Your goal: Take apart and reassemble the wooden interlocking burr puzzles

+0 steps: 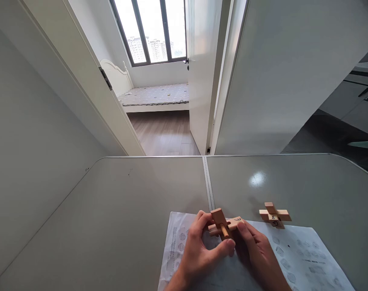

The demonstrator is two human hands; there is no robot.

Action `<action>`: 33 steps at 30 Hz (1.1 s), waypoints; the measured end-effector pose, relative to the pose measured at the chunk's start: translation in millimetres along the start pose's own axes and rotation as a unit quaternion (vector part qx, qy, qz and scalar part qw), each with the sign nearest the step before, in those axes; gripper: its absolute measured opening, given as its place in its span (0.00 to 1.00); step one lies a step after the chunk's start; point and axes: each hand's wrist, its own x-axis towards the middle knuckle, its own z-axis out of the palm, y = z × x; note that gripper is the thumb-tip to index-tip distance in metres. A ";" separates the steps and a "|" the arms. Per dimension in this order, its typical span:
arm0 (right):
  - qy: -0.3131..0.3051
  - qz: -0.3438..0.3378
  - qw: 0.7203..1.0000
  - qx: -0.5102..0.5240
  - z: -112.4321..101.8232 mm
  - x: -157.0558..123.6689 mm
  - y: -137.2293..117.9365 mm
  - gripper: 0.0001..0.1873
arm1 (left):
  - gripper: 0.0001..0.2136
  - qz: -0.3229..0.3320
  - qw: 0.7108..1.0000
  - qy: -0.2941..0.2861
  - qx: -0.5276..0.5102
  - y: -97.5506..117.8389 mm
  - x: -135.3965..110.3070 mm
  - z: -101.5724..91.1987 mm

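Near the far paper edge [299,231], both hands [197,248] pinch wooden pieces [217,216], tabletop [111,226] spreading left.

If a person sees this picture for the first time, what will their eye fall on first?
Probably the bright window at the top, beyond the open door. Next, perhaps, the left hand and right hand, low and right of centre, holding joined wooden pieces over a printed sheet. A second wooden assembly, cross-like, sits farther right, at the sheet's far edge.
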 end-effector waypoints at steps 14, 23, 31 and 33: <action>-0.004 -0.019 1.000 0.004 0.7 -0.7 0.9 0.31 | 0.16 -0.003 1.000 -0.005 0.003 -7.9 -3.0 0.0; -0.005 -0.025 1.000 0.006 0.5 -0.2 -0.3 0.30 | 0.17 -0.003 1.000 -0.003 -0.019 -10.0 -4.1 1.6; -0.026 -0.020 0.998 0.048 8.0 -4.5 -6.6 0.21 | 0.18 -0.033 0.989 -0.039 -0.139 3.8 0.1 0.6; -0.036 -0.024 0.998 0.045 9.1 -5.0 -7.3 0.22 | 0.18 -0.038 0.986 -0.042 -0.154 4.3 0.6 0.0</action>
